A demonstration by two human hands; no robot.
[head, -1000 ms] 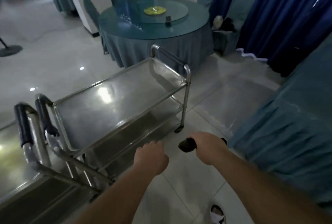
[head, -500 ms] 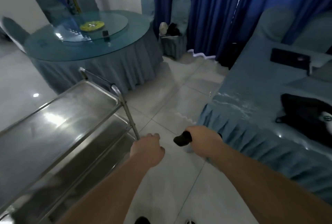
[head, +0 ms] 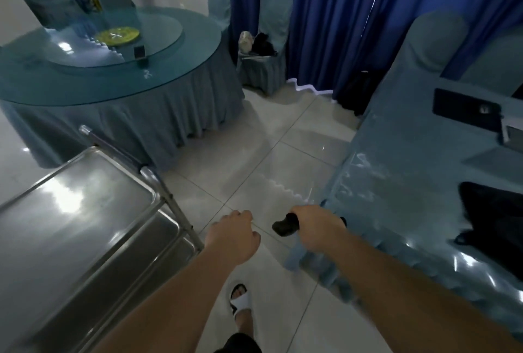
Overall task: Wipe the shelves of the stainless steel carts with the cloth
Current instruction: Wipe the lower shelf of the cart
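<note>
1. Right hand point(head: 317, 228) clamped round a dark object point(head: 285, 227) (cloth or handle, too dim to tell), held out over the tiled floor point(head: 254, 154) just beside the skirted edge of the blue-draped table point(head: 396, 182).
2. Left hand point(head: 230, 235) loosely curled, holding nothing, hanging over the floor just off the near corner of the stainless steel cart point(head: 70, 225).
3. Cart at lower left: top shelf point(head: 56, 211) bare and glinting, lower shelf point(head: 158, 239) showing beneath its rim, handle rail point(head: 113, 146) at the far end. Neither hand touching it.
4. Wiping apparently not under way here; gaze pointed more at the table than at the cart.
5. Possible slips, as a judgement only:
   - Dark object snagging the table skirt, given how close the right hand passes.
   - Lower shelf skipped or half-wiped, tucked under the top rim and poorly lit.
   - Cart rolling off under a firm wipe unless steadied by the free left hand.
   - Sandalled foot point(head: 240, 300) slipping on glossy tile.
</note>
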